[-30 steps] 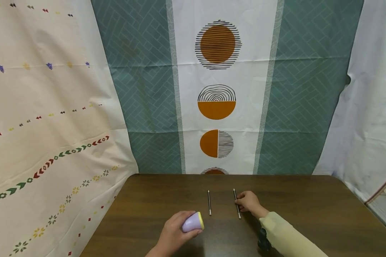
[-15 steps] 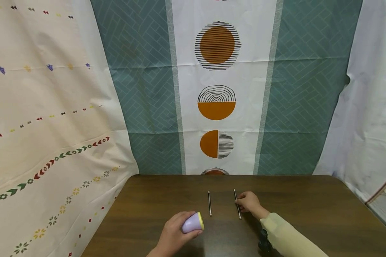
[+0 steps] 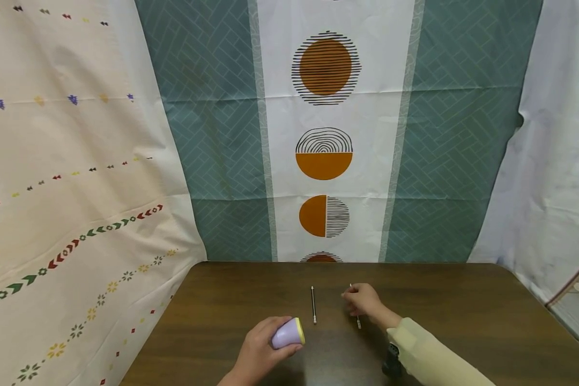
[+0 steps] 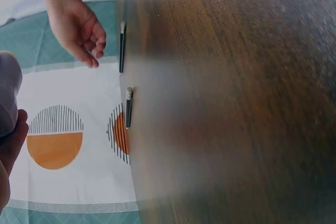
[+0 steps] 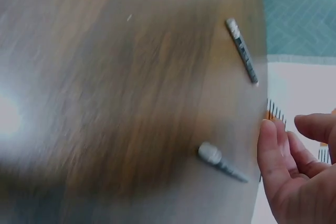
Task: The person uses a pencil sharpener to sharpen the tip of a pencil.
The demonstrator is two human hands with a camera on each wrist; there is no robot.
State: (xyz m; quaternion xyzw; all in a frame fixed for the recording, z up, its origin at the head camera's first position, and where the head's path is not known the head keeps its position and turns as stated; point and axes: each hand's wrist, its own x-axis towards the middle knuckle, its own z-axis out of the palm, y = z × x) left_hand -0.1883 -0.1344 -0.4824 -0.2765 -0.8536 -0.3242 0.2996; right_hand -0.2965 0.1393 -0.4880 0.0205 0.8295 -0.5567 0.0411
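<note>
My left hand [image 3: 258, 349] holds a tapered lavender cup [image 3: 287, 333] with a yellow rim, tipped on its side above the table. Two dark pencils with white eraser ends lie roughly parallel, pointing away from me. Over the right pencil [image 3: 359, 323] hovers my right hand [image 3: 366, 303], hiding its middle in the head view. From the left wrist view, that hand [image 4: 79, 32] is apart from both pencils, fingers loosely bent around nothing. The left pencil [image 3: 314, 306] lies untouched; the right wrist view shows it as the upper pencil [image 5: 243, 53].
The brown wooden table [image 3: 231, 300] reaches back to a green and white hanging cloth [image 3: 222, 161]. Cream patterned fabric [image 3: 77, 187] drapes along the left side, white fabric [image 3: 555, 187] along the right. A dark device [image 3: 392, 360] sits at the right wrist.
My right hand has let go of the right pencil and shifted slightly up and to the left above it. The pencils and the left hand with the cup stay in place.
</note>
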